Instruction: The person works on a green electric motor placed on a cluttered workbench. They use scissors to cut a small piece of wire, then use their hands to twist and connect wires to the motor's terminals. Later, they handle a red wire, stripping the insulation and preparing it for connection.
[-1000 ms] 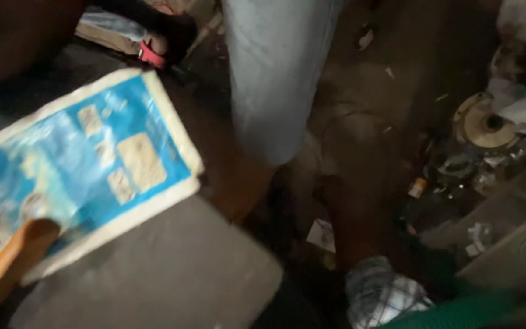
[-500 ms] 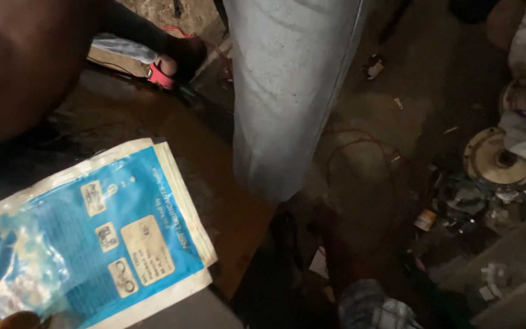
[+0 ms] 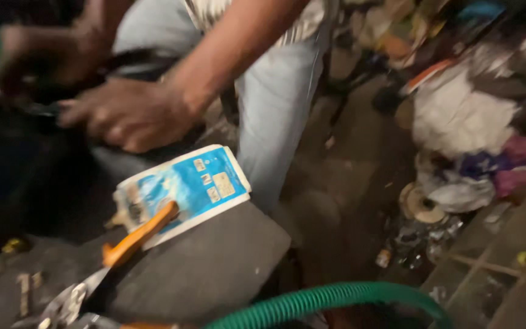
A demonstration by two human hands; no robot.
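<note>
While a blue-and-white packet (image 3: 181, 189) lies flat on the dark bench (image 3: 214, 268) — whether the hands grip anything, unclear.

Dim, warm light over my workspace; motion blur smears my hands, corners sink into deep shadow.

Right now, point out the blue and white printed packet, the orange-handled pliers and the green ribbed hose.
blue and white printed packet (image 3: 184, 186), head view, middle of its blue face.
orange-handled pliers (image 3: 141, 233), head view, upper orange grip.
green ribbed hose (image 3: 336, 297), head view, top of its curve.
</note>
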